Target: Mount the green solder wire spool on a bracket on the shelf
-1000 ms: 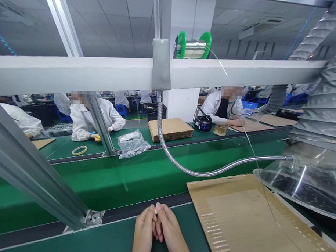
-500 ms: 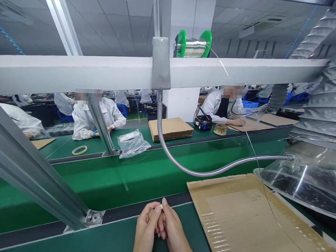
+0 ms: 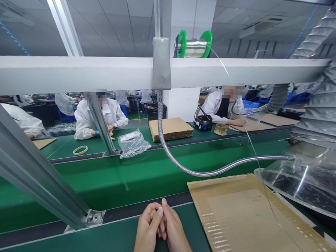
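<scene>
My left hand (image 3: 147, 228) and my right hand (image 3: 175, 229) are held together over the green work surface (image 3: 109, 236) near its far edge. Both have curled fingers, and the thumbs point up and away from me. The thumb of my left hand presses toward its forefinger, close against my right thumb and fingers. Whatever sits between the fingertips is too small and too covered to name. Just right of my hands lies a large flat sheet of brown cardboard (image 3: 244, 217) with a worn, ridged left side.
A solder wire spool (image 3: 195, 48) hangs above, its thin wire dropping over the cardboard. A flexible metal hose (image 3: 199, 174) loops across to a clear fume hood (image 3: 306, 186). An aluminium post (image 3: 45, 173) stands left. Co-workers sit at the opposite bench beyond stacked cardboard (image 3: 172, 129).
A small pale piece seen between my fingertips before is now mostly covered by my left thumb. My hands stay in place. Across the bench, a co-worker's hand now shows something yellow.
</scene>
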A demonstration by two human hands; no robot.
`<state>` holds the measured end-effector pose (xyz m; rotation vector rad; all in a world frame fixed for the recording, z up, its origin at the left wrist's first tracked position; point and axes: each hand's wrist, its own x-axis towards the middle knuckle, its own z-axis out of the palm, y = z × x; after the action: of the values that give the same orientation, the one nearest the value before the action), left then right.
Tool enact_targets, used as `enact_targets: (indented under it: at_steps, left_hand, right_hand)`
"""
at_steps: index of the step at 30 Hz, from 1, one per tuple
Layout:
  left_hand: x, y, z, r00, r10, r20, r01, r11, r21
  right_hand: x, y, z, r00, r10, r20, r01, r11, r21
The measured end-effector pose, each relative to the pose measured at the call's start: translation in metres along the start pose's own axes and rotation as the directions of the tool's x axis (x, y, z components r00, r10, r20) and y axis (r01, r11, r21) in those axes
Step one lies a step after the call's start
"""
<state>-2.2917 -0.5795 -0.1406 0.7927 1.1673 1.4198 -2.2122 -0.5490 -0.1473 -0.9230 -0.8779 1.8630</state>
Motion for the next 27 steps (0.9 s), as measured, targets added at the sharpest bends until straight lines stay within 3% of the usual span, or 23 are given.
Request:
enact_targets:
  at_steps: [15, 20, 27]
  left_hand:
    - [0.002, -0.004, 0.0, 1.0, -0.008, -0.011, 0.008, 1.0, -0.005]
    - [0.002, -0.014, -0.006, 0.996, 0.002, -0.088, -0.002, 1.0, 0.0]
    - [0.005, -0.019, -0.011, 0.978, 0.067, -0.196, -0.037, 0.987, 0.154]
  right_hand:
    - [0.0, 0.001, 0.001, 0.999, -0.039, 0.034, 0.04, 0.999, -0.018]
    - [-0.003, -0.006, 0.002, 0.998, -0.035, 0.057, 0.038, 0.998, -0.059]
    - [-0.002, -0.005, 0.002, 0.999, -0.022, 0.029, 0.024, 0.998, -0.062]
